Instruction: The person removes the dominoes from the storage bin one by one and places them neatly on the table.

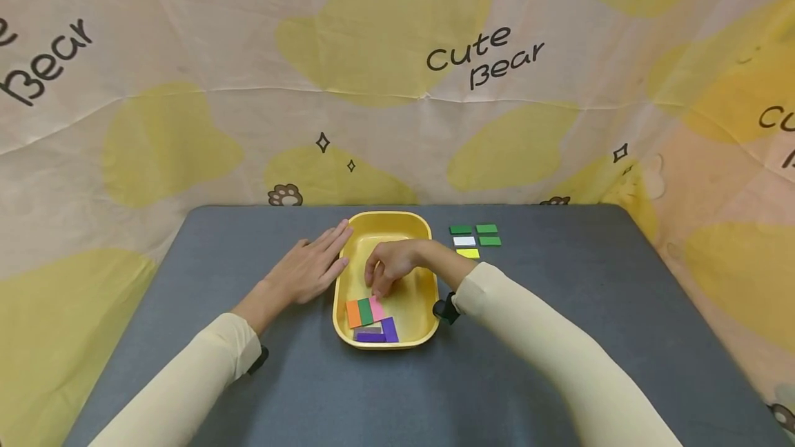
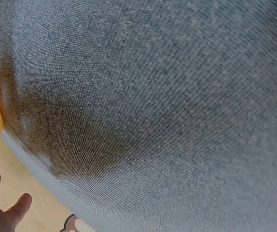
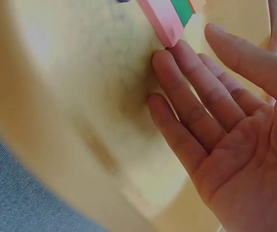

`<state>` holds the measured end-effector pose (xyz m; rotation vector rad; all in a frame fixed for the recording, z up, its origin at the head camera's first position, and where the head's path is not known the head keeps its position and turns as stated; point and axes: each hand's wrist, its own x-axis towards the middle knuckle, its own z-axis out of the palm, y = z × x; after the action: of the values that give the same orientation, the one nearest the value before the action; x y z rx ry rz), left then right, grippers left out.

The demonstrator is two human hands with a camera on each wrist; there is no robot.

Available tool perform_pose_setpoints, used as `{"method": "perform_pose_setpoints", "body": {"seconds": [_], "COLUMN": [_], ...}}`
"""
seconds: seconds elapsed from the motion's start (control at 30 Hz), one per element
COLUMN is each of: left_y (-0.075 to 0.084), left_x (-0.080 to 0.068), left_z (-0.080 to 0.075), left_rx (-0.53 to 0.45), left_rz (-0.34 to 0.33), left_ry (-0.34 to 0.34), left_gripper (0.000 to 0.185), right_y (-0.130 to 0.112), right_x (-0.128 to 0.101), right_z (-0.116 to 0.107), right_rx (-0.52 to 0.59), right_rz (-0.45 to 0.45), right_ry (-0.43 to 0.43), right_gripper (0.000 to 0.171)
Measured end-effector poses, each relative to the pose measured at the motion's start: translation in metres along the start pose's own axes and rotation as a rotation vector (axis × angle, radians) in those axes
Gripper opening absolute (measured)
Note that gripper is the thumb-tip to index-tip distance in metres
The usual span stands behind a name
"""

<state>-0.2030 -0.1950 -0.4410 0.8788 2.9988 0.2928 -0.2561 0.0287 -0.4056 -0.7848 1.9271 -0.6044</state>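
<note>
A yellow tray (image 1: 428, 336) stands on the table. Flat rectangular blocks lie at its near end: an orange block (image 1: 352, 314), a green block (image 1: 365, 311) and a pink block (image 1: 377, 308) side by side, with purple blocks (image 1: 389, 329) and a grey block (image 1: 366, 331) nearer me. My right hand (image 1: 394, 264) reaches down into the tray. In the right wrist view this hand (image 3: 235, 125) has its fingers extended, fingertips at the end of the pink block (image 3: 162, 19), the thumb apart. My left hand (image 1: 307, 271), fingers straight, touches the tray's left rim.
Right of the tray, several similar blocks lie on the grey table (image 1: 534, 281): dark green (image 1: 461, 230), lighter green (image 1: 487, 228), white (image 1: 464, 241) and yellow (image 1: 468, 253). A printed cloth (image 1: 397, 143) hangs behind the table's far edge.
</note>
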Motion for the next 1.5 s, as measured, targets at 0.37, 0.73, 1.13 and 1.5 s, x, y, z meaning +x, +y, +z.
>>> {"method": "perform_pose_setpoints", "body": {"seconds": [0.37, 0.73, 1.13, 1.5], "left_y": [-0.001, 0.000, 0.000, 0.000], "left_x": [-0.001, 0.001, 0.001, -0.001], "left_z": [0.000, -0.001, 0.000, 0.001], "left_rx": [0.001, 0.000, 0.003, -0.004], "left_rz": [0.016, 0.010, -0.001, 0.017], "left_ry": [0.028, 0.017, 0.008, 0.031], "left_gripper": [0.062, 0.063, 0.063, 0.062], "right_y": [-0.008, -0.008, -0.014, -0.019], "right_x": [0.001, -0.001, 0.000, 0.002], "right_z": [0.004, 0.009, 0.017, 0.021], "right_rx": [-0.086, -0.059, -0.044, -0.050], "right_rz": [0.038, 0.101, 0.156, 0.172], "right_ry": [-0.029, -0.081, -0.119, -0.168], "right_gripper": [0.023, 0.019, 0.019, 0.014]}}
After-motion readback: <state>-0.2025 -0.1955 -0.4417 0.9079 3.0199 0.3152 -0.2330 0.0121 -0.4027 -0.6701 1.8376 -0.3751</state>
